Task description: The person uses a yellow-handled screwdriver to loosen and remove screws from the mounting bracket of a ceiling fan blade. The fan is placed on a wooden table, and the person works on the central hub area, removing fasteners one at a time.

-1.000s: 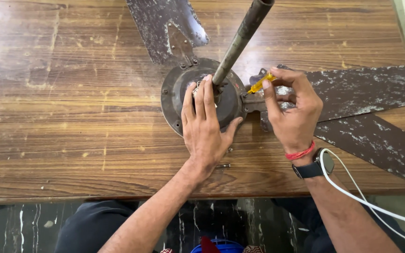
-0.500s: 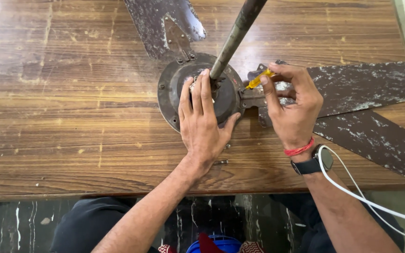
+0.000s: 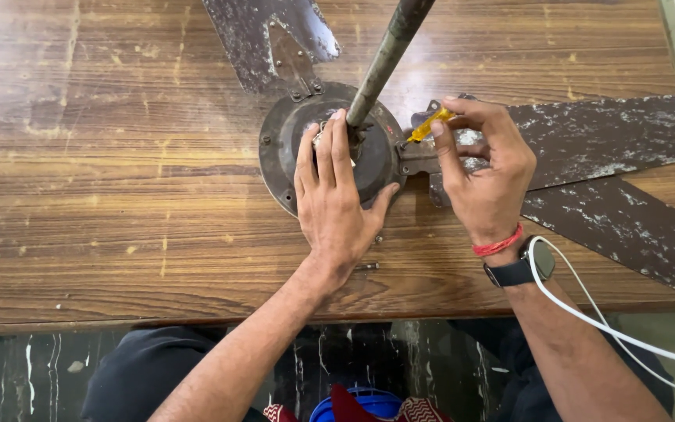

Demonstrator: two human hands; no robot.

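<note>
The wooden table [image 3: 103,195] runs bare to the left, its near edge just under the wrists. On it lies a ceiling fan: worn blades [image 3: 611,141] fill the right side to the table's right edge, one reaches far. The round motor housing [image 3: 283,141] sits centre with a rod [image 3: 388,55] rising from it. The left hand [image 3: 337,203] lies flat, fingers spread, on the housing. The right hand [image 3: 486,172] pinches a small yellow screwdriver [image 3: 430,123] at a blade bracket. Both hands keep their earlier places; the view has only drifted slightly.
</note>
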